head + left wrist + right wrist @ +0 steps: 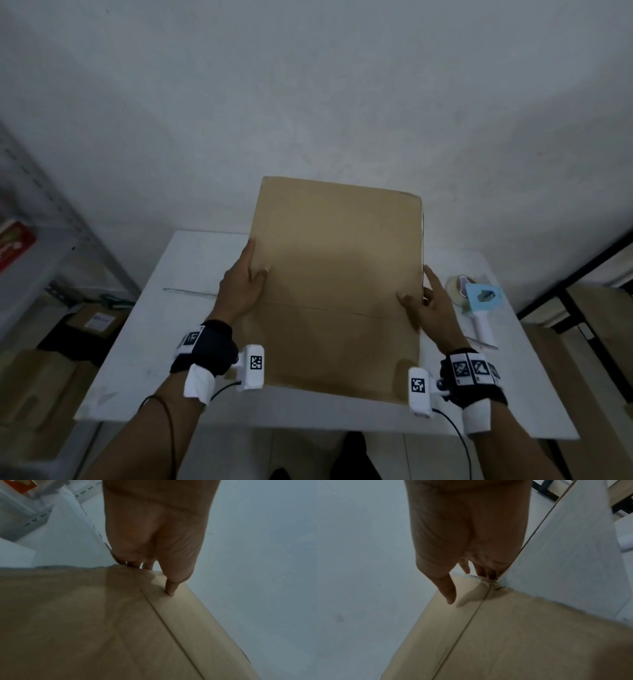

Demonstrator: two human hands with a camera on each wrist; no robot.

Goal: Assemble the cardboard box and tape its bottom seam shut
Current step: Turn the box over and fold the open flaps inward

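Note:
A flattened brown cardboard box (335, 274) is held up over the white table (144, 359), its near edge low and its far edge tilted up toward the wall. A fold crease runs across its face. My left hand (255, 263) grips the left edge, thumb (169, 588) pressed on the front face and fingers wrapped behind. My right hand (416, 291) holds the right edge the same way, thumb (449, 596) at the face and fingers (481, 570) behind the edge. The back of the box is hidden.
A light-blue and white tape dispenser (479, 301) lies on the table just right of my right hand. A metal shelf rack (51, 212) stands at the left, with cartons (92, 322) on the floor below. A grey wall rises behind the table.

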